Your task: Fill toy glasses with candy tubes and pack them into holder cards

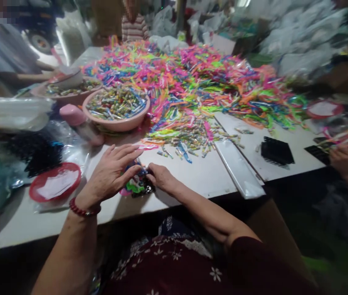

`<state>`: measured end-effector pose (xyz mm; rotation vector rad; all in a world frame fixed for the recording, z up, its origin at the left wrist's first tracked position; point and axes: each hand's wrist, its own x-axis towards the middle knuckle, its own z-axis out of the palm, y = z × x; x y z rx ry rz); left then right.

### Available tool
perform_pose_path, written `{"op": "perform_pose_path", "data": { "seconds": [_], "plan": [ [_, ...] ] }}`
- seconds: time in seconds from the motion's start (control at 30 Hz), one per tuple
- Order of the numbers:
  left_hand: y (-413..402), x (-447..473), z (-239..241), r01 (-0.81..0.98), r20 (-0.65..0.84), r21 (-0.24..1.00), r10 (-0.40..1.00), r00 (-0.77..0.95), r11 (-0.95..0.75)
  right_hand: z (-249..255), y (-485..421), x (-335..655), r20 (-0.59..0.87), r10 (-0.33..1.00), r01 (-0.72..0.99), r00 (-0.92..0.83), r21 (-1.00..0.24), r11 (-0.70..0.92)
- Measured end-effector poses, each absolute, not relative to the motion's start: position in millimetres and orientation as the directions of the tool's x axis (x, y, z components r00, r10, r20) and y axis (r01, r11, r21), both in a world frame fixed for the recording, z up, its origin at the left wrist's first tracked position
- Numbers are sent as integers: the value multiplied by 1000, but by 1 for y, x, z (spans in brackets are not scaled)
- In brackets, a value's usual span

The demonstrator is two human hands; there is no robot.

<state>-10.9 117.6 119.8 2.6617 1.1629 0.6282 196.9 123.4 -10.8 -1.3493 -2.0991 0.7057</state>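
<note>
A small bundle of coloured strips (136,185), green, pink, white and blue, lies on a black piece with holes (148,189) near the table's front edge. My left hand (112,172), with a red bead bracelet at its wrist, reaches over the left of the bundle, fingers stretched out and thumb along its upper side. My right hand (163,178) is closed at the bundle's right edge, thumb and fingertips against it. Part of the bundle is hidden beneath both hands. Beyond them lie loose small printed tubes (192,137).
A big heap of bright strips (174,78) covers the table's far part. At left stand a pink basin (117,125) of small tubes, a pink bottle (72,114) and a red bowl (34,192). A clear plastic packet (238,170) lies right; another person's hand (347,159) works beyond.
</note>
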Motion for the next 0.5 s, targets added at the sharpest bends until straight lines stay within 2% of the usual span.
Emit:
{"op": "perform_pose_path", "data": {
  "seconds": [0.07,0.1,0.13,0.2,0.3,0.4,0.5],
  "plan": [
    [119,-12,119,664,308,318,737,602,-676,-12,134,228,185,943,615,-278,-720,322],
    [120,-12,119,663,307,319,735,604,-677,-11,141,250,193,963,644,-186,-717,268],
    [120,-12,119,661,307,318,733,607,-680,-9,149,275,196,979,700,-62,-690,183],
    [120,-12,119,659,308,313,729,611,-684,-2,164,330,213,938,810,273,-576,-105],
    [120,-12,118,670,312,312,739,597,-674,9,186,402,152,853,796,500,-469,-383],
    [120,-13,117,674,309,323,747,589,-665,14,203,440,60,823,767,565,-407,-497],
    [119,-13,117,674,312,332,751,582,-660,11,218,451,23,829,764,559,-402,-504]
  ]
}}
